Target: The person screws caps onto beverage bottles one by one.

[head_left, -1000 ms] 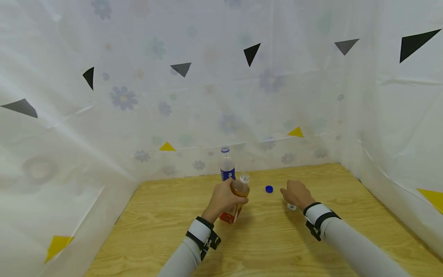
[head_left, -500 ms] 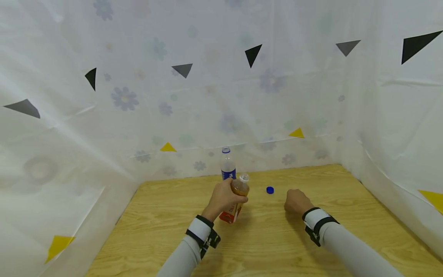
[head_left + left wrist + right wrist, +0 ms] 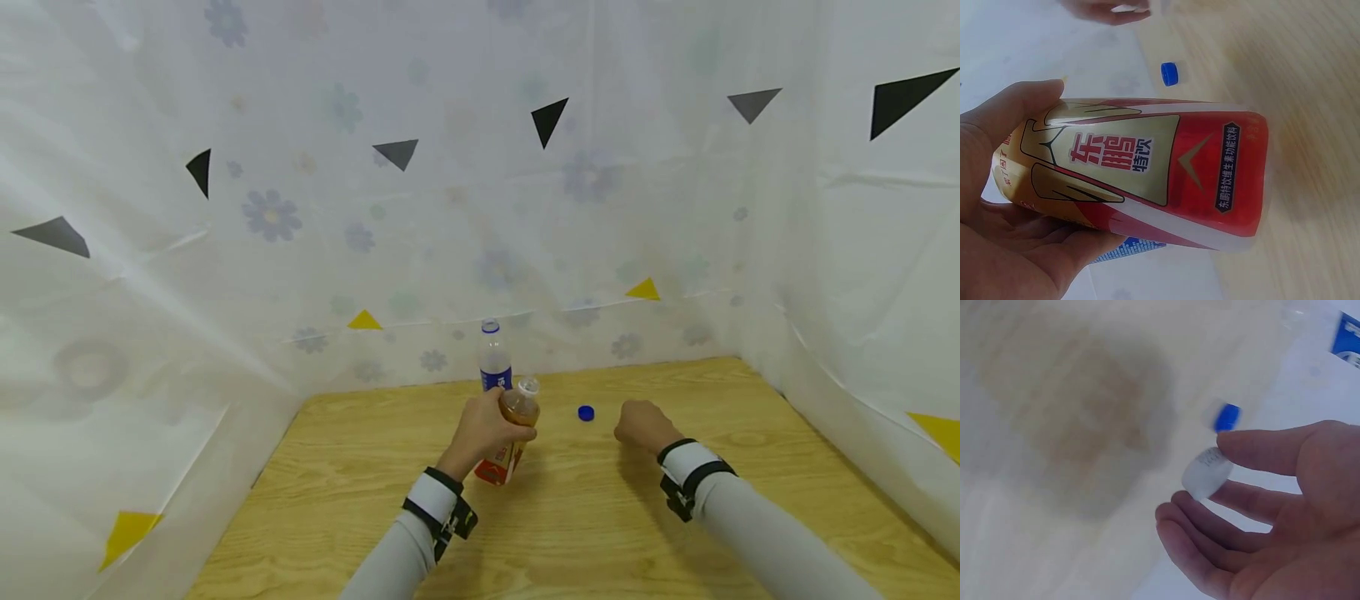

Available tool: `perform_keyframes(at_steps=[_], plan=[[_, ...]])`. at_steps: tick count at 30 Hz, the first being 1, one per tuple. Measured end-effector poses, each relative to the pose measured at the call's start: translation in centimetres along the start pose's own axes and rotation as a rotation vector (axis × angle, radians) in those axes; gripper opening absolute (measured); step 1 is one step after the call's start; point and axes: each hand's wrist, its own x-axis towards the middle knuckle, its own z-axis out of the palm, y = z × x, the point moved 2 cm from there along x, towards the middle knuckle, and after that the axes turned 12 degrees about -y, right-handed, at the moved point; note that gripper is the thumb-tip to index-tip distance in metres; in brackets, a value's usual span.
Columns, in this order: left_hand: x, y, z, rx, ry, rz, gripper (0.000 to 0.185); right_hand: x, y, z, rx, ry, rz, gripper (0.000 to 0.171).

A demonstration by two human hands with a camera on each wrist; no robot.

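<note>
Left hand [image 3: 480, 433] grips the uncapped tea bottle [image 3: 512, 433] round its body, near the middle of the wooden table [image 3: 600, 533], tilted with the neck leaning right; base looks to be touching the table, but the head view is too small to be sure. Right hand [image 3: 641, 427] pinches a white cap [image 3: 1207, 472] between thumb and fingertips, clear of the table, right of the bottle. My read: step in hand is capping, with the cap picked up and not yet on the neck. Next move calls for bringing the cap left onto the open mouth, squaring it to the thread, then twisting while the left hand keeps the bottle from turning. Bottle: clear plastic, amber liquid near the shoulder, red and gold label [image 3: 1147, 169] with printed characters, smooth film wrap. A loose blue cap [image 3: 586, 412] lies on the table between the hands, slightly farther back. A second bottle with blue cap [image 3: 492, 358] stands upright just behind the tea bottle, near the far curtain.
</note>
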Motion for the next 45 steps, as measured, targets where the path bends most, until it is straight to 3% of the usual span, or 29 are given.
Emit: perform_keyframes(at_steps=[4, 8, 13, 16, 22, 31, 38, 45], plan=[[-0.1, 0.0, 0.0, -0.009, 0.003, 0.008, 0.072, -0.5, -2.4, -3.5, -0.014, 0.055, -0.054, 0.017], [0.0, 0.0, -0.1, 0.004, 0.013, 0.009, 0.07, -1.1, -5.3, -6.5, 0.015, 0.151, -0.126, 0.036], [0.1, 0.3, -0.1, 0.005, 0.015, 0.007, 0.066, -1.8, -7.7, -8.4, 0.229, 0.243, -0.145, 0.038], [0.1, 0.4, -0.1, -0.002, 0.006, 0.013, 0.066, -2.2, -8.6, -8.7, 0.333, 0.238, -0.12, 0.036], [0.0, 0.5, -0.1, 0.0, 0.009, 0.062, 0.066, -2.9, -9.9, -8.4, 0.437, 0.123, -0.142, 0.035], [0.1, 0.5, 0.1, 0.024, 0.011, 0.077, 0.065, -3.3, -10.8, -7.7, 0.327, 0.089, -0.206, 0.028], [0.2, 0.6, 0.4, 0.02, -0.004, 0.075, 0.065, -3.5, -11.0, -7.6, 0.361, 0.107, -0.232, 0.024], [0.4, 0.6, 0.6, 0.022, -0.013, 0.084, 0.064, -3.8, -11.4, -7.4, 0.32, 0.118, -0.276, 0.025]])
